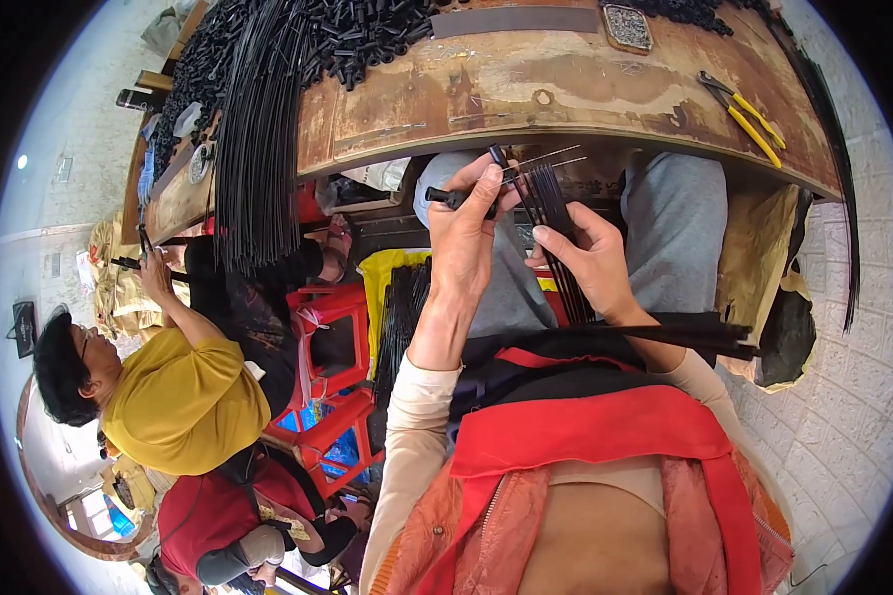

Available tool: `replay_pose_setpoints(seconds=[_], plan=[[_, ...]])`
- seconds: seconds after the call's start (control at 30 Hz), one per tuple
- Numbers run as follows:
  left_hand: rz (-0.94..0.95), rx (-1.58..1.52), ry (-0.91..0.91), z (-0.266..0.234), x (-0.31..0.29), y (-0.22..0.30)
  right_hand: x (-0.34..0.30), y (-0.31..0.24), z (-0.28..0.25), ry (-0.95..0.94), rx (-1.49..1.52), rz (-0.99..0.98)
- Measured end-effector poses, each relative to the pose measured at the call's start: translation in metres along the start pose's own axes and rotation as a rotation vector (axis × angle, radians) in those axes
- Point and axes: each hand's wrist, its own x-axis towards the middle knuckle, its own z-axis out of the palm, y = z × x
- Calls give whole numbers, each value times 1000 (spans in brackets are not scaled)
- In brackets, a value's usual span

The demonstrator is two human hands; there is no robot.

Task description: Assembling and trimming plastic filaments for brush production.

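Observation:
My left hand [463, 223] is closed on several short black tubular pieces; one black tube [448, 198] sticks out to the left and another [498, 156] points up past the fingertips. In my right hand [593, 253] is a fanned bundle of thin black rods [551, 193], gripped between thumb and fingers. Two thin, paler tips [564, 155] reach to the right from beside the left fingertips. Whether these tips are seated in a tube cannot be told. Both hands are close together above my lap, just short of the table edge. More black rods [665, 334] lie across my lap.
Yellow-handled pliers [744, 117] and a small tray of metal bits [627, 28] lie on the wooden table [526, 79]. Black tubes [367, 35] are heaped at the back left, beside long rods [258, 149] overhanging the edge. A co-worker [174, 397] sits left, near red stools [332, 347].

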Motion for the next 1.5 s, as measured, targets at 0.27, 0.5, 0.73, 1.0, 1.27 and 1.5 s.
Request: replay_pose_setpoints(seconds=[0.27, 0.5, 0.73, 1.0, 1.27, 1.5], plan=[[-19, -30, -30, 7, -9, 4, 1, -1, -6, -29, 33, 6], [-21, 64, -20, 8, -7, 3, -1, -12, -8, -55, -47, 33], [-34, 50, -72, 9, -5, 4, 5, -26, -6, -23, -23, 45], [-68, 42, -108, 9, -4, 6, 13, -31, -10, -134, -30, 91], [-140, -31, -160, 6, -3, 2, 16, -23, -16, -178, 129, 142], [-167, -15, -158, 9, -12, 7, 16, -26, -21, -315, 289, 263]])
